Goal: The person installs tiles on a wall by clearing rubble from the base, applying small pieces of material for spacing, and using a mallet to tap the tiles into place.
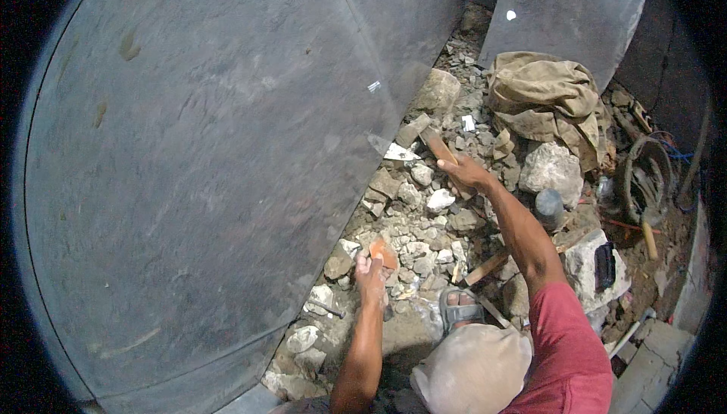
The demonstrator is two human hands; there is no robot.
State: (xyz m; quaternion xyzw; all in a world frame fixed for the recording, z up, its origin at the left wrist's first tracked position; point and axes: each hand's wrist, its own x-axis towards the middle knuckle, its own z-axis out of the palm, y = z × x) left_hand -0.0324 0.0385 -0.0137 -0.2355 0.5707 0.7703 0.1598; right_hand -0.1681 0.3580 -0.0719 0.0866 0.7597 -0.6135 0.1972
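Note:
In my right hand (466,174) is a wooden-handled tool (438,144) with a grey metal head, probably a hammer, angled over the rubble beside the large slate-grey panel (204,141). A pale pointed piece (399,152) lies just left of the tool. Lower down, my left hand (369,278) grips a flat orange piece (383,252) close to the panel's edge, among broken stones (413,259). My sandaled foot (460,306) rests on the rubble behind a rounded beige shape, apparently my knee.
A crumpled khaki cloth (545,96) lies below a leaning grey slab (560,13). On the right are boulders (549,168), a grey cylinder (548,208), a round container (632,187) with cables nearby, a black object (604,265) on a pale block and a loose wooden handle (485,266).

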